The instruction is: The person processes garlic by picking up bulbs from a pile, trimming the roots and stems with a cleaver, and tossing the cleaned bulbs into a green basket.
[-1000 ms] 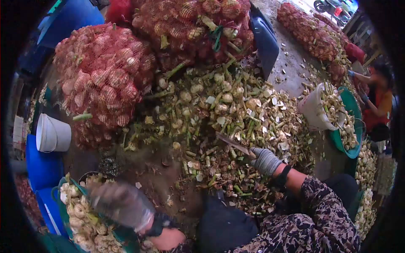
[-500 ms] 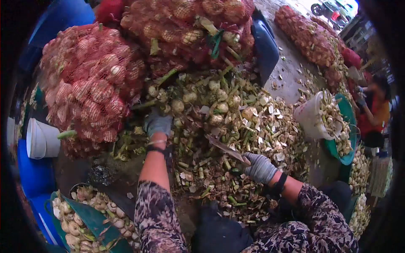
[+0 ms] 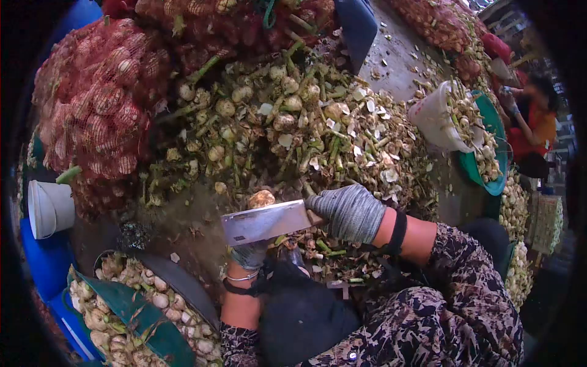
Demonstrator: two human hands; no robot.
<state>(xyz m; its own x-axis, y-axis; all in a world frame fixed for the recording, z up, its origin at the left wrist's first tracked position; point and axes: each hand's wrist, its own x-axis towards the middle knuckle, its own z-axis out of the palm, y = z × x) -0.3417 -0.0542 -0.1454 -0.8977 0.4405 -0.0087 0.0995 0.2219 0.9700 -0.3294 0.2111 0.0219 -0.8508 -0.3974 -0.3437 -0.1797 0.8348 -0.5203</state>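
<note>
— Where does the cleaver (image 3: 266, 221) sit?
— In the right hand (image 3: 350, 212), crosswise above the left hand (image 3: 249, 255), with a bulb (image 3: 261, 199) just behind the blade.
— And around them?
— The heap of stalks (image 3: 293, 134) lies beyond, the net sacks (image 3: 92, 116) far left, a basket of bulbs (image 3: 160, 345) near left, and a bucket (image 3: 431, 116) far right.

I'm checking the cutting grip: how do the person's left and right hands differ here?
The right hand grips the cleaver by its handle and shows fully; the left hand lies behind the blade, fingers hidden. The right hand is over the garlic trimmings; the left hand is nearer the body, just below a garlic bulb. Both wear grey knit gloves and black wristbands.
</note>
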